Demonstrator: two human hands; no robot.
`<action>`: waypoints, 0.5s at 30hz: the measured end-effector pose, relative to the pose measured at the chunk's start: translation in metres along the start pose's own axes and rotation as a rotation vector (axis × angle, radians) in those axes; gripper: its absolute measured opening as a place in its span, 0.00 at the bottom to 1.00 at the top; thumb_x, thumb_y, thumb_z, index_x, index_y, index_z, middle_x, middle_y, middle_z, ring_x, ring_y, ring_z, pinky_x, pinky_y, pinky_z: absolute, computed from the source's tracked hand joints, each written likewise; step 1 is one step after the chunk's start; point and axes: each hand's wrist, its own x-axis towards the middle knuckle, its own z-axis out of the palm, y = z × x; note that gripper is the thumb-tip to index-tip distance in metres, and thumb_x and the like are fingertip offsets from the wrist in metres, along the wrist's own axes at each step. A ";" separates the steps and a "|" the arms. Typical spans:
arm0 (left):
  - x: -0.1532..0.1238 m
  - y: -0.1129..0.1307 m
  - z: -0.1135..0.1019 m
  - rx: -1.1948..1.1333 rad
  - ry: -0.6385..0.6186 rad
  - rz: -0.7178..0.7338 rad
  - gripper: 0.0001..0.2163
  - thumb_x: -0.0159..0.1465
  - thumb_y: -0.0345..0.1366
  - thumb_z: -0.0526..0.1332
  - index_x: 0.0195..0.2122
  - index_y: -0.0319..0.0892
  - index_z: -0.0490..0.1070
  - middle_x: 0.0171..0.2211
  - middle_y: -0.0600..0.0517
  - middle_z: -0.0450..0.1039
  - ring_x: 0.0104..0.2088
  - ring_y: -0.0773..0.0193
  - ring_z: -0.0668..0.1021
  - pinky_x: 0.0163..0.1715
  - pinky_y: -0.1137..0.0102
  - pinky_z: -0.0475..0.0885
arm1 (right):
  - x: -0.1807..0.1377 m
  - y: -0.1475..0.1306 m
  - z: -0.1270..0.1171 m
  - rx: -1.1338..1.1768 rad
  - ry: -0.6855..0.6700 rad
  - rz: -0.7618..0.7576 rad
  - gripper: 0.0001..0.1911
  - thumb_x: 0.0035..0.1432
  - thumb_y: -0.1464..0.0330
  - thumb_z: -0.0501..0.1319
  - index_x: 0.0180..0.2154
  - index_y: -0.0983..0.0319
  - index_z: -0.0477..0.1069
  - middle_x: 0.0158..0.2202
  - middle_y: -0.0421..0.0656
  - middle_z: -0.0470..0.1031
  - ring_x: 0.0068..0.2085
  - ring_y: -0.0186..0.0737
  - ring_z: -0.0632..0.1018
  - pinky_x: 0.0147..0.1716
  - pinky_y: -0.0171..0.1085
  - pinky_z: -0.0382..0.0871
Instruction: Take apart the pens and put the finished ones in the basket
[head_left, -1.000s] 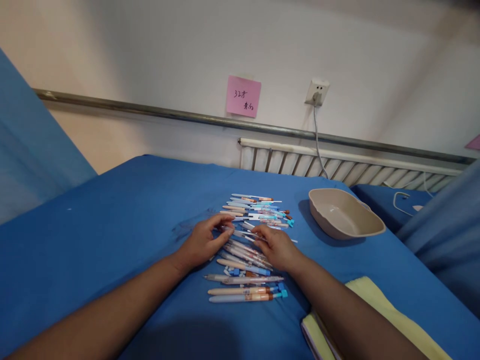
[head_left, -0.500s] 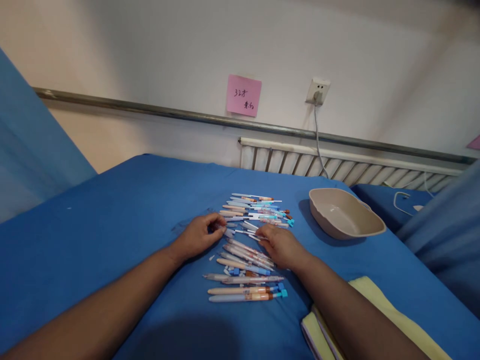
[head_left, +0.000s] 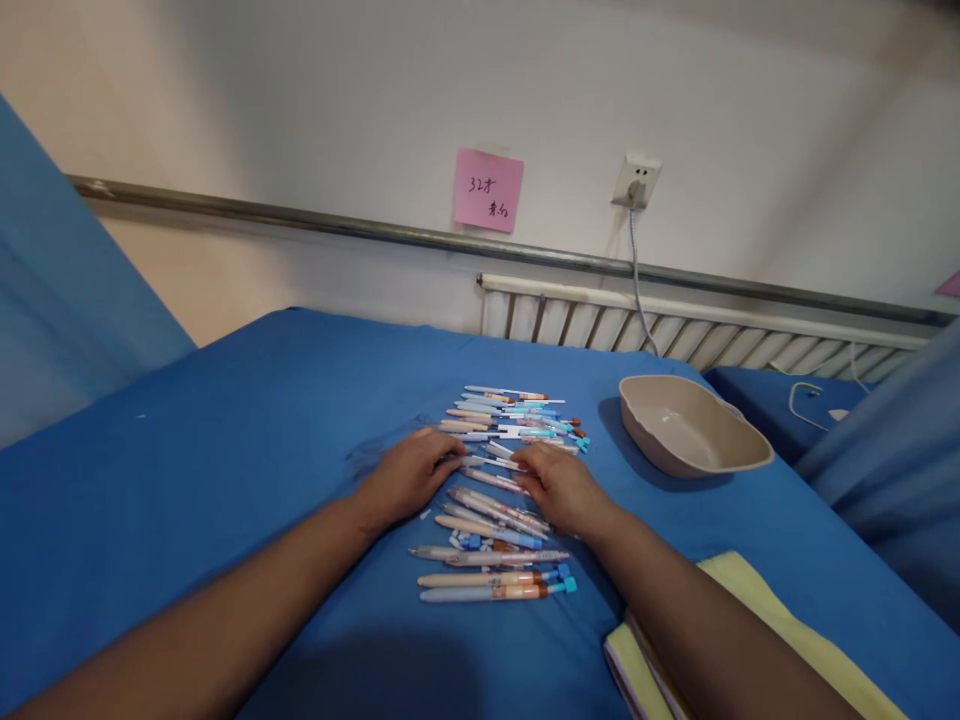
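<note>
Slim pens lie in a loose column on the blue-covered surface. My left hand (head_left: 412,472) is at the column's left side, thumb and fingers pinched on the left end of a pale pen (head_left: 475,462). On the other side, my right hand (head_left: 564,488) has its fingers closed at that pen's right end, which they partly hide. Just below the hands lies a white patterned pen (head_left: 492,480), and several clear patterned pens (head_left: 499,512) follow. Nearest me are a peach pen (head_left: 480,580) and a grey pen (head_left: 472,594) with blue block-like ends. More pens (head_left: 495,410) lie beyond my hands.
A beige basin (head_left: 690,430) stands at the right. A folded yellow towel (head_left: 757,600) lies under my right forearm. Small blue and white pieces (head_left: 469,543) sit among the pens. Behind are a radiator (head_left: 570,322), a metal rail (head_left: 337,228) and a plugged-in cable (head_left: 636,270).
My left hand has shifted slightly right and its fingers have drawn together. A white patterned pen now lies separate, just below my hands. My right hand has barely moved.
</note>
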 end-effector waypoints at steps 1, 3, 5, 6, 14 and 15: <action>0.000 0.000 0.001 0.006 0.001 0.007 0.07 0.64 0.36 0.55 0.39 0.42 0.71 0.37 0.49 0.73 0.41 0.60 0.73 0.43 0.66 0.67 | 0.000 0.001 0.001 0.006 0.002 0.008 0.13 0.60 0.68 0.57 0.48 0.60 0.67 0.45 0.47 0.72 0.48 0.43 0.71 0.48 0.40 0.63; 0.000 0.001 0.002 0.013 -0.007 0.023 0.07 0.64 0.35 0.55 0.39 0.42 0.71 0.38 0.49 0.73 0.41 0.60 0.73 0.43 0.66 0.66 | 0.001 0.001 0.001 0.005 0.009 0.006 0.12 0.60 0.68 0.57 0.46 0.60 0.68 0.43 0.47 0.72 0.46 0.43 0.72 0.46 0.40 0.63; -0.001 0.003 0.001 0.012 -0.034 0.038 0.07 0.64 0.35 0.55 0.39 0.42 0.71 0.37 0.49 0.73 0.40 0.60 0.73 0.43 0.67 0.67 | 0.000 0.000 0.000 -0.005 0.032 -0.008 0.09 0.60 0.68 0.57 0.44 0.60 0.68 0.42 0.46 0.72 0.46 0.43 0.72 0.46 0.40 0.63; -0.002 0.003 0.000 0.011 -0.053 0.043 0.07 0.64 0.35 0.55 0.38 0.42 0.71 0.36 0.50 0.73 0.40 0.60 0.73 0.42 0.67 0.67 | 0.000 -0.001 -0.001 -0.011 0.048 -0.015 0.08 0.60 0.68 0.57 0.42 0.61 0.69 0.41 0.46 0.72 0.46 0.43 0.71 0.45 0.40 0.63; -0.002 0.004 -0.001 0.047 -0.039 -0.007 0.06 0.63 0.33 0.55 0.39 0.42 0.69 0.38 0.48 0.72 0.41 0.59 0.73 0.43 0.66 0.67 | -0.005 -0.018 -0.011 -0.075 -0.077 -0.100 0.07 0.61 0.68 0.55 0.40 0.60 0.69 0.37 0.43 0.72 0.39 0.38 0.72 0.39 0.35 0.62; -0.002 0.005 0.000 0.053 -0.032 -0.003 0.06 0.63 0.32 0.55 0.38 0.41 0.69 0.38 0.48 0.72 0.41 0.59 0.73 0.43 0.66 0.66 | -0.005 -0.021 -0.012 -0.097 -0.099 -0.100 0.07 0.61 0.68 0.55 0.40 0.60 0.69 0.37 0.43 0.73 0.40 0.38 0.72 0.39 0.35 0.61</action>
